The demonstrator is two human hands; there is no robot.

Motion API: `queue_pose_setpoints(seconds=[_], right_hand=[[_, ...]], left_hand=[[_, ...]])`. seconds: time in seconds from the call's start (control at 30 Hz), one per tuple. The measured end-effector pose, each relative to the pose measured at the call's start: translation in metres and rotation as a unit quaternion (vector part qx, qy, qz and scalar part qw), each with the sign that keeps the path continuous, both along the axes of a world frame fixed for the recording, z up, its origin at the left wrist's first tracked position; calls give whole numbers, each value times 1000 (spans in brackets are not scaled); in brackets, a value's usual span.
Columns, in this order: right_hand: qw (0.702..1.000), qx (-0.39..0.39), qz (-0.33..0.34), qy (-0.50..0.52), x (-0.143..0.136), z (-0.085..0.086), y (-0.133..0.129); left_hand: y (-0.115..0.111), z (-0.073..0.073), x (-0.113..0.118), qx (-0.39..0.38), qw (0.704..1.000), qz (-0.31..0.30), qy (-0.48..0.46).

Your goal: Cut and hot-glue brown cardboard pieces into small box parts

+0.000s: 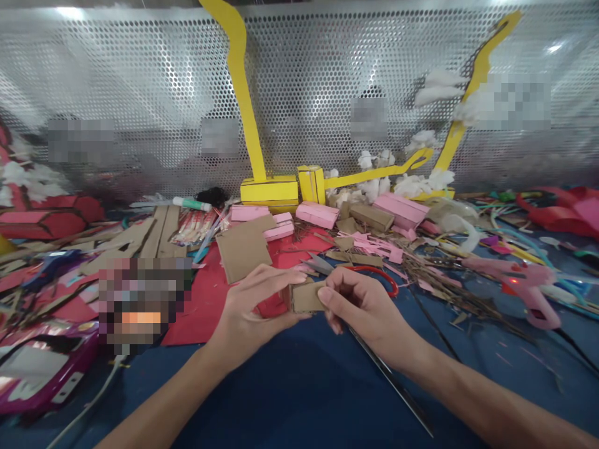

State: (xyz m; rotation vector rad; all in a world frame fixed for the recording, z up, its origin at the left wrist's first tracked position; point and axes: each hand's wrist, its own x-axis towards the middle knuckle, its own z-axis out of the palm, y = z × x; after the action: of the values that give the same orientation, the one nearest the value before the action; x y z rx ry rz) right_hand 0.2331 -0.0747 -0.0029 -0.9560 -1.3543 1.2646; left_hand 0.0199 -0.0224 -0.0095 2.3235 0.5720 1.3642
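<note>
Cardboard piece (pixel 306 297), small and brown, sits right between my two hands, held up just above the blue tabletop (pixel 290 399) in front of me. My left hand (pixel 248 312) has it from the left side, thumb under and fingers (pixel 281 277) stretched over the top edge, clamped on it; my right hand (pixel 362 305) pinches its right edge, fingers curled shut on the card. By my reading I'm in the shaping or folding step, lining the piece up, and the next move calls for a steady two-sided grip and a clean crease, with no slipping. Red-handled scissors (pixel 381 277) lie just behind my right hand, blades pointing left, near enough to grab. A long dark strip (pixel 388 380) runs under my right wrist across the tabletop. Containers now: little pink boxes (pixel 318 214) and a plain brown cardboard box (pixel 372 217) sit further back, all closed, so I can't tell what's in them. Yellow boxes (pixel 270 190) stand against the perforated metal wall (pixel 140 93), shut as well. A flat cardboard sheet (pixel 243 249) rests on red paper (pixel 206 299) beyond my left hand, and a pink glue gun (pixel 528 284) lies off to the right.
</note>
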Motion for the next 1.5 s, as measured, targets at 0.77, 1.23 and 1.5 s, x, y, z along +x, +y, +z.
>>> queue_pose_setpoints(seconds=[0.77,1.23,1.5], right_hand=[[998,21,-4,-54,2,1,1],[990,54,-22,-130,5,5,2],[837,88,-27,-539,91,19,26]], left_hand=[[1,-1,0,-51,999,-6,-1],[0,-2,0,-89,996,-9,16],[17,-10,2,-288,937,38,-195]])
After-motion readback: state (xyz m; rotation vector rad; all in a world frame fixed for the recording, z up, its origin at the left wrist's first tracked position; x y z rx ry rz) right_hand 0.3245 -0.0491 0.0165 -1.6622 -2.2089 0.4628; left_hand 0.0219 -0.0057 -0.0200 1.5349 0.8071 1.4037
